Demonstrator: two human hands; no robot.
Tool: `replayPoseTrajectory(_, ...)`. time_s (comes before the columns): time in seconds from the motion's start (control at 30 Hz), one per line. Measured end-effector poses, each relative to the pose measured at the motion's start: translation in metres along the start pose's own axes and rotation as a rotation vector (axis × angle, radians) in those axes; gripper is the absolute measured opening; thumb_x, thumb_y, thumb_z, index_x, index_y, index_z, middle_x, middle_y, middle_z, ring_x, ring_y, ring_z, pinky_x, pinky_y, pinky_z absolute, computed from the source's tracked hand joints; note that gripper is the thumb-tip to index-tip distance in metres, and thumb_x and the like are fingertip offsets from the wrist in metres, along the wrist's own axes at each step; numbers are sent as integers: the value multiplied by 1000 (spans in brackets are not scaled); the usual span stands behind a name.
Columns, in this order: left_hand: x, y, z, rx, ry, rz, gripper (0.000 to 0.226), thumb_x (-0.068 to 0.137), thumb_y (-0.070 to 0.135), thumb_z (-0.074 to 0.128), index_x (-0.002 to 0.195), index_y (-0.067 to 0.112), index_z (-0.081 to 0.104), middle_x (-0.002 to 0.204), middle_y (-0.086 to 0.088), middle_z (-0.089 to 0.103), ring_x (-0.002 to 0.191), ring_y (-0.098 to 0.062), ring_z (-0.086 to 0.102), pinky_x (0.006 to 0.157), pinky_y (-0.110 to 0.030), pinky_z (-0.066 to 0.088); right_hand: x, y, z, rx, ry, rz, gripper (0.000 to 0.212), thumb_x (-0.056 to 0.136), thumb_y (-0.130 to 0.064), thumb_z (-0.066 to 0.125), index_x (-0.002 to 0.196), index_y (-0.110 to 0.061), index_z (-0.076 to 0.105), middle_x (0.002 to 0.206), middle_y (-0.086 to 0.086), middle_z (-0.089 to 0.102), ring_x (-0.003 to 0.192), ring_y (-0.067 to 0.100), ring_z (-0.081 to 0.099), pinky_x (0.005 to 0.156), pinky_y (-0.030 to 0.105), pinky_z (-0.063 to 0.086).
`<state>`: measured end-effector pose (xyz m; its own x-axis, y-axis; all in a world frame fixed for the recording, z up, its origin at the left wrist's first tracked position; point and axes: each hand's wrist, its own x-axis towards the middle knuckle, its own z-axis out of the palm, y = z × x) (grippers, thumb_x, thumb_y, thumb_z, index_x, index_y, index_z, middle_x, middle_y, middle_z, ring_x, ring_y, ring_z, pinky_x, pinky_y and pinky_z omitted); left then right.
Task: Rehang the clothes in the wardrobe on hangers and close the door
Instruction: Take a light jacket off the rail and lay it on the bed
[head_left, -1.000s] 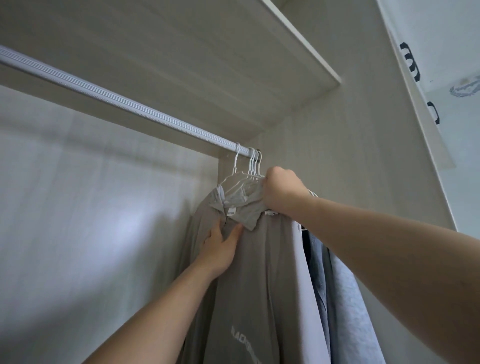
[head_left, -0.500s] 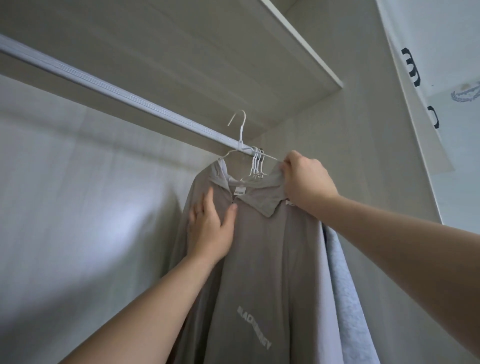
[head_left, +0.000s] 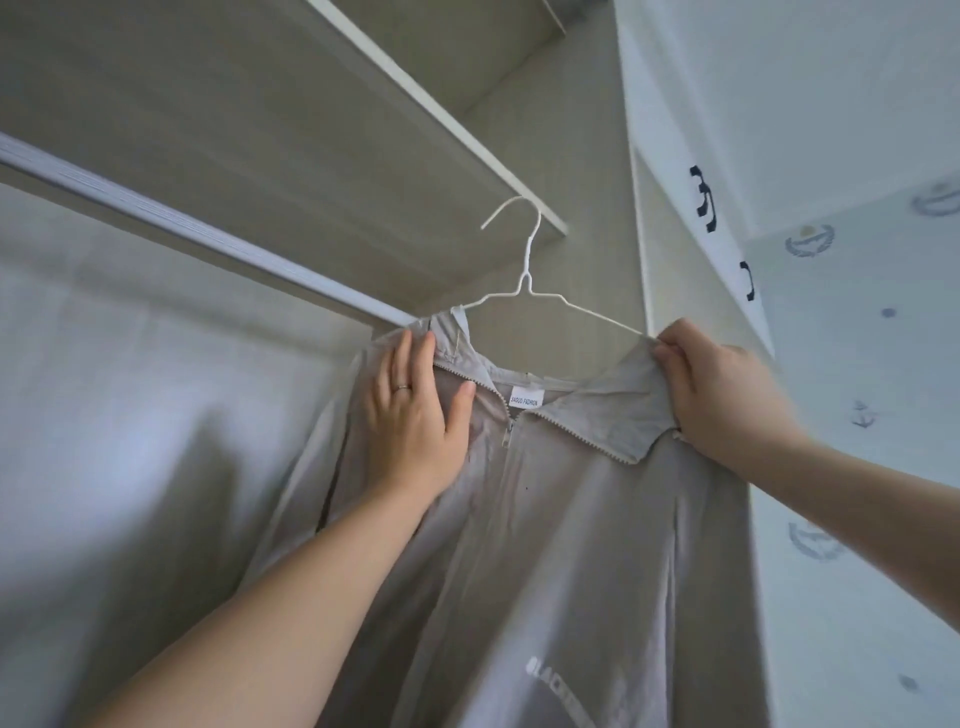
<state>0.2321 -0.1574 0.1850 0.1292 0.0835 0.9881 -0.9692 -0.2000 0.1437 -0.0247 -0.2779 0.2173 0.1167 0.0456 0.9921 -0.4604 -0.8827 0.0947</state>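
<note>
- Head view, jacket (head_left: 571, 519): a grey zip-front garment on a white wire hanger (head_left: 524, 291), held up in front of the wardrobe's right corner. Half a second ago it hung lower and further in.
- Hanger hook: free in the air, in front of the front edge of the shelf (head_left: 260, 130) and apart from the rail (head_left: 182, 218). In the earlier frame it stood just above the rail, beside a bunch of other white hangers; those hangers and the blue-grey garment at the right are now out of sight.
- Left hand (head_left: 415, 415): flat against the jacket's left shoulder, fingers straight and reaching the collar, thumb spread toward the zip, gripping nothing. It has moved up from the chest, where it lay before. A ring (head_left: 402, 387) shows on one finger.
- Right hand (head_left: 722, 395): fingers curled, pinching the jacket's right shoulder where the hanger's arm ends, as it did earlier, but now further right and nearer the camera.
- Collar: open, with a white label (head_left: 525, 401) showing inside and the zip pull (head_left: 506, 434) just below it.
- Pale lettering near the bottom edge is too blurred to read.
</note>
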Motion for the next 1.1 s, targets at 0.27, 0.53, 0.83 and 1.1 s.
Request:
replayPoseTrajectory(0.27, -10, 166, 37, -201, -33, 43, 69, 95, 56, 27, 149, 16, 38, 156, -7, 39, 144, -30, 30, 118, -51, 21, -23, 104, -164, -207, 11, 47, 15, 100, -32, 41, 98, -22, 51, 74, 9, 56, 73, 38, 58, 65, 46, 50)
replayPoseTrajectory(0.53, -75, 365, 96, -514, -204, -14, 37, 101, 41, 41, 125, 16, 53, 124, -7, 59, 114, -33, 51, 99, -44, 32, -90, 206, -336, -492, -24, 78, 7, 98, -32, 46, 97, -26, 50, 71, -1, 53, 66, 33, 56, 62, 38, 45)
replayPoseTrajectory(0.83, -196, 579, 146, -967, -333, 53, 20, 103, 29, 47, 93, 13, 54, 87, -3, 60, 81, -31, 57, 72, -39, 38, -207, 266, -500, -811, -111, 307, 8, 101, -33, 46, 94, -32, 48, 64, -19, 50, 57, 7, 46, 51, 27, 34)
replayPoseTrajectory(1.1, -330, 733, 193, -1211, -545, 42, 26, 104, 24, 47, 96, 4, 61, 91, -16, 66, 83, -40, 61, 71, -42, 41, -327, 309, -569, -977, -188, 525, 9, 101, -30, 46, 98, -26, 54, 73, -3, 62, 69, 31, 56, 65, 40, 48)
